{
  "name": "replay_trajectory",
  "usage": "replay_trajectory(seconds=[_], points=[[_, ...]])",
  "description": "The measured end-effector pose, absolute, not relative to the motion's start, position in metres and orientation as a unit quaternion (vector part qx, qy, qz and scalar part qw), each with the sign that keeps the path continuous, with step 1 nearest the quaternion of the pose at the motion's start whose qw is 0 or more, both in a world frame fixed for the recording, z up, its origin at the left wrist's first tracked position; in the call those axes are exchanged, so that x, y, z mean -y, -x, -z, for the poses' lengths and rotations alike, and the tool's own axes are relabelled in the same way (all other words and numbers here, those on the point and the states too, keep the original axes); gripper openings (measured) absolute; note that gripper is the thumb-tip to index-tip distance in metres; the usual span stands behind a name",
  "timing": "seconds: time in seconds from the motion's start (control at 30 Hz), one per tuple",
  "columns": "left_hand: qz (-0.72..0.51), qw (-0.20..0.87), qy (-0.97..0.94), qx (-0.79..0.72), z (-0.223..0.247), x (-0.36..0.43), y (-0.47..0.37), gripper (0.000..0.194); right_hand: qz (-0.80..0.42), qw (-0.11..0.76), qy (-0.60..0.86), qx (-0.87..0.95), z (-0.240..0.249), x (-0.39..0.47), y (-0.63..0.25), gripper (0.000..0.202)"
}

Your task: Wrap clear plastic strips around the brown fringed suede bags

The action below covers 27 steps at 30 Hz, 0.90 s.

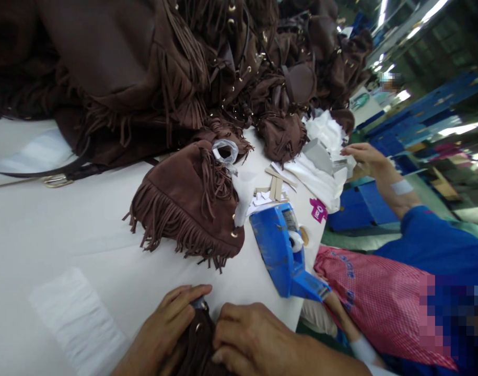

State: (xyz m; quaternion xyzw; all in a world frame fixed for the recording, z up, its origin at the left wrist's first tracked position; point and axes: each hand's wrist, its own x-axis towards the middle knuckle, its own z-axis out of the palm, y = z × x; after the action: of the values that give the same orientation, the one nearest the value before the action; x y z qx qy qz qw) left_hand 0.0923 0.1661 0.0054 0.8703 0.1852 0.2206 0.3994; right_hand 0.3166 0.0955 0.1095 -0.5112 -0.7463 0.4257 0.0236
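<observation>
At the bottom of the head view, my left hand (pixel 166 324) and my right hand (pixel 258 334) are closed on either side of a dark brown bag (pixel 199 339) with a metal eyelet. A small shiny piece shows at its top by my left fingertips; I cannot tell what it is. Most of the bag is hidden by my hands and the frame's edge. Beyond them a brown fringed suede bag (pixel 184 198) lies on the white table (pixel 105 224), with a clear plastic ring (pixel 225 151) and white wrap (pixel 244 193) at its opening.
A blue tape dispenser (pixel 278 250) stands right of the fringed bag. Brown bags (pixel 117 47) pile up at the back. A white sheet (pixel 78 318) lies at left; card strips (pixel 276 185) and white paper (pixel 325 130) lie at right. A co-worker's arm (pixel 387 177) reaches in there.
</observation>
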Motion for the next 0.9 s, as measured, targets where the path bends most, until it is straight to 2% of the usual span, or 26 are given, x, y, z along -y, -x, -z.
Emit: replay_trajectory(seconds=[0.1, 0.2, 0.23, 0.33, 0.5, 0.77, 0.9], points=[[-0.24, 0.398, -0.865, -0.188, -0.001, -0.164, -0.094, 0.018, -0.397, 0.053, 0.532, 0.746, -0.112, -0.101, -0.317, 0.026], [-0.251, 0.395, -0.863, -0.193, 0.0, -0.163, -0.094, 0.024, -0.369, 0.119, 0.529, 0.755, -0.114, -0.109, -0.31, 0.02], [-0.245, 0.396, -0.862, -0.201, 0.0, -0.162, -0.094, 0.026, -0.372, 0.125, 0.509, 0.767, -0.115, -0.113, -0.308, 0.025], [-0.216, 0.414, -0.853, -0.234, -0.006, -0.162, -0.093, 0.03, -0.406, 0.088, 0.445, 0.794, -0.119, -0.124, -0.304, 0.034], [-0.23, 0.419, -0.848, -0.229, -0.017, -0.162, -0.094, 0.015, -0.416, 0.015, 0.395, 0.819, -0.124, -0.141, -0.309, 0.018], [-0.242, 0.381, -0.868, -0.205, -0.018, -0.163, -0.095, 0.025, -0.418, -0.03, 0.361, 0.833, -0.134, -0.146, -0.313, 0.025], [-0.235, 0.402, -0.86, -0.21, -0.019, -0.162, -0.096, 0.021, -0.439, 0.003, 0.402, 0.804, -0.132, -0.141, -0.306, 0.023]])
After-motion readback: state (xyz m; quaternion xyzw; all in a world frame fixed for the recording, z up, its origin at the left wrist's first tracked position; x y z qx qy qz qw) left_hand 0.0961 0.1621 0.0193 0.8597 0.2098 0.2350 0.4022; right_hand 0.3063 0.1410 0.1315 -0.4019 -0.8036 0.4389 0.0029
